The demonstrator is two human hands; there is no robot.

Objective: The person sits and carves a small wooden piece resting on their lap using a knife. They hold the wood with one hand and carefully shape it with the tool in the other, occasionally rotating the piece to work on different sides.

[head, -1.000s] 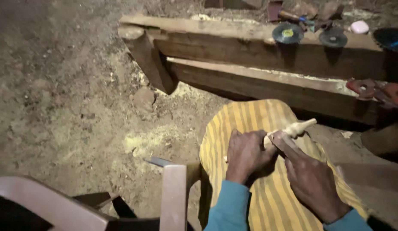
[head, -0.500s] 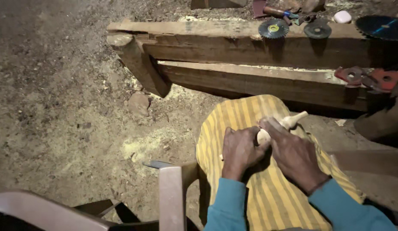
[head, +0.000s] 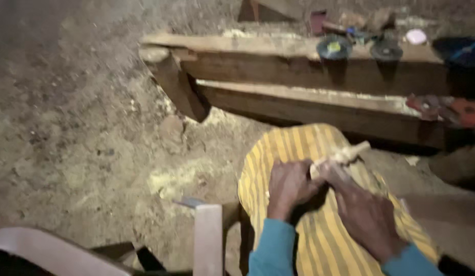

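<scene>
You are in a rough, earth-floored woodworking shop. The landmark is the long, heavy, unfinished timber bench [head: 298, 66] ahead of you. On its top lie round dark cutting discs [head: 333, 48] and other small tools. Below it the bare dirt floor [head: 79, 128] is strewn with pale sawdust [head: 171, 179]. To its right rests a red hand tool [head: 452, 108].

Two bare hands, left hand [head: 290, 188] and right hand [head: 364, 212], at lower right of the frame. Teal-blue long sleeves [head: 273, 248] to the wrists, apparently knit, though blurred.
</scene>
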